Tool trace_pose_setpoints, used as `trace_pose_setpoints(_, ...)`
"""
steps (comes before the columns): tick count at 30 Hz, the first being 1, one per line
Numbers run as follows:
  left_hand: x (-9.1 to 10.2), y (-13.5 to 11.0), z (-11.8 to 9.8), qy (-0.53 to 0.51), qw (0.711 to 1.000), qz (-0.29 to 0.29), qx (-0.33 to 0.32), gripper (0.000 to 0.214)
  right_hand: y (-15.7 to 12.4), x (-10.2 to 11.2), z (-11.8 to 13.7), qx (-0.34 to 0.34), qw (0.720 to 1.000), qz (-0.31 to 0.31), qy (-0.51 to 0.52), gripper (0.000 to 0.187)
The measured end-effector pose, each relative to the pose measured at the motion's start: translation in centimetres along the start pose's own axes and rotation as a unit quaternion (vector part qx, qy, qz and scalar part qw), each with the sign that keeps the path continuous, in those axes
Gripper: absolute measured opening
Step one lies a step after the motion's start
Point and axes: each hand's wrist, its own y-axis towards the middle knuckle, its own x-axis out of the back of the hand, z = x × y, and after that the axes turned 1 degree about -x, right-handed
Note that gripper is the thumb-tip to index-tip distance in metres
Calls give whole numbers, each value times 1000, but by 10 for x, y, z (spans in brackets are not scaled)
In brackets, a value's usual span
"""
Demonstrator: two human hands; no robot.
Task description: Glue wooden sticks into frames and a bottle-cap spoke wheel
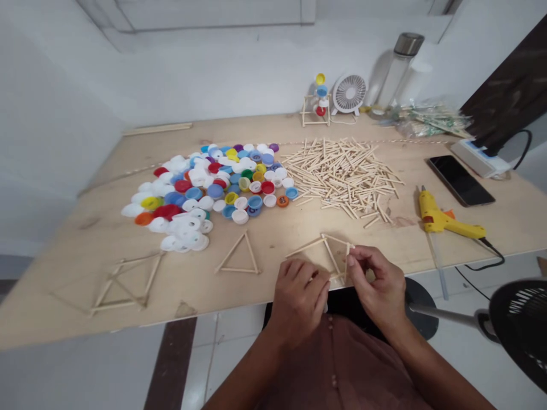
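Pale plywood tabletop [290,222] runs under a white wall. At its near edge, 6 o'clock, sits a stick frame [330,254], its apex pointing to 12 o'clock, away from the person. Its longest stick slants from 8 o'clock up to that apex. The right hand [378,282] pinches a short upright stick at the frame's 3 o'clock corner, grip closed. The left hand [299,296] has its grip closed on the frame's near edge. A flat stick triangle [252,262] lies at 9 o'clock of the frame, a stick pile [342,173] at 12 and a yellow glue gun [444,219] at 2 o'clock.

Stick frame [307,246]: thin pale wooden sticks joined in triangles (open skeleton), held tilted over table [239,293] near edge.
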Motion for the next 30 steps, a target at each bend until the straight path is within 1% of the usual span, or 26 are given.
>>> trace_pose_setpoints(6, 1, 15, 6, 18, 1000, 24, -5, 13, 6, -3, -4, 20, 999, -28, -9, 10)
trace_pose_setpoints(9, 0, 24, 9, 20, 999, 28, -11, 14, 10, -6, -8, 21, 999, -43, -11, 10)
trace_pose_setpoints(12, 1, 29, 10, 8, 1000, 27, -1, 14, 12, -8, -11, 18, 999, -50, -8, 10)
trace_pose_setpoints(18, 5, 31, 10, 44, 998, 3, 51, 13, 12, -7, -13, 28, 999, -45, -12, 8)
trace_pose_setpoints(26, 6, 36, 17, 84, 995, 2, 45, 10, 14, -8, -14, 15, 999, -44, -3, 10)
trace_pose_setpoints(30, 7, 33, 12, 54, 997, 3, 50, 13, 12, -8, -15, 4, 999, -31, 11, 10)
